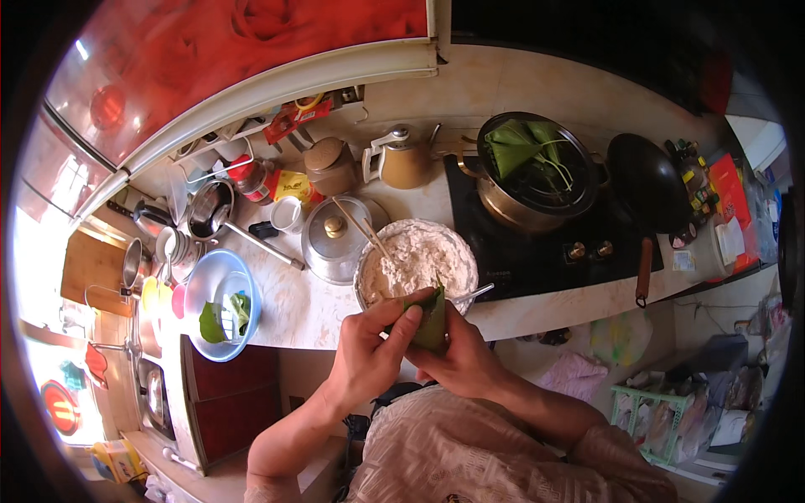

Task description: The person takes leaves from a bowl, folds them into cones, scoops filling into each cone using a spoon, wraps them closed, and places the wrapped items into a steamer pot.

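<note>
Between my left hand (377,342) and my right hand (462,352) is a folded green leaf (431,324), gripped by the fingers of both at the counter's front edge. Whether the leaf holds anything inside cannot be seen. Just beyond my hands stands a large bowl of pale, sticky filling or dough (418,258), with wooden chopsticks (371,236) at its left and a spoon handle (475,292) over its right rim. A blue-rimmed plastic basin (256,308) to the left holds several leaf pieces (212,324). Tied leaf-wrapped parcels (512,148) lie on the pot at the back right.
The pot (522,207) stands on a black gas hob (465,214), beside a wok (651,182) whose wooden handle (643,270) overhangs the front edge. A metal lid (327,251), a kettle (409,166), a ladle (270,245) and jars crowd the counter. Red cabinets (251,38) hang above.
</note>
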`<state>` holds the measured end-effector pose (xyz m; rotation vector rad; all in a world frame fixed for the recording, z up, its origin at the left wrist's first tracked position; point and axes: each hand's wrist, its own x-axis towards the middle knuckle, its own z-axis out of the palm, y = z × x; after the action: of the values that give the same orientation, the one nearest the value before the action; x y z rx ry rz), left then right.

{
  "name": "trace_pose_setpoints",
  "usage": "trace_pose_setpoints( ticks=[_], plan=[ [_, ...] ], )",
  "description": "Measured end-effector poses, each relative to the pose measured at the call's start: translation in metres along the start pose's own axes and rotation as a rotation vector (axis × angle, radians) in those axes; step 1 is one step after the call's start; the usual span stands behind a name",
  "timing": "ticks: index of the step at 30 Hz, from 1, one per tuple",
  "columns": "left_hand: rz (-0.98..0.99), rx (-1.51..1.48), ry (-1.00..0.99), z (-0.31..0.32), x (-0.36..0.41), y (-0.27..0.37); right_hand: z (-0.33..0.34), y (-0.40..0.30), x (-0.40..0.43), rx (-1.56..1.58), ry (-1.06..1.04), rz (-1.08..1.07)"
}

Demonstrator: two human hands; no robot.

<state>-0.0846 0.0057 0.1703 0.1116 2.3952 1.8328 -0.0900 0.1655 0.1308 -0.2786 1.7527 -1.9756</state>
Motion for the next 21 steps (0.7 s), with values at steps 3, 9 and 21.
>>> trace_pose_setpoints(
  ticks=[3, 9, 21],
  plan=[
    [-0.046, -0.082, 0.002, 0.004, -0.007, -0.006, 0.001, -0.009, -0.001, 0.055, -0.017, 0.088],
    [0.162, 0.031, 0.085, 0.012, -0.015, -0.005, -0.003, -0.005, 0.001, 0.127, -0.124, 0.187],
    [0.397, 0.313, 0.272, 0.010, -0.019, -0.010, 0.002, 0.002, -0.009, 0.262, -0.167, 0.186]
  ],
)
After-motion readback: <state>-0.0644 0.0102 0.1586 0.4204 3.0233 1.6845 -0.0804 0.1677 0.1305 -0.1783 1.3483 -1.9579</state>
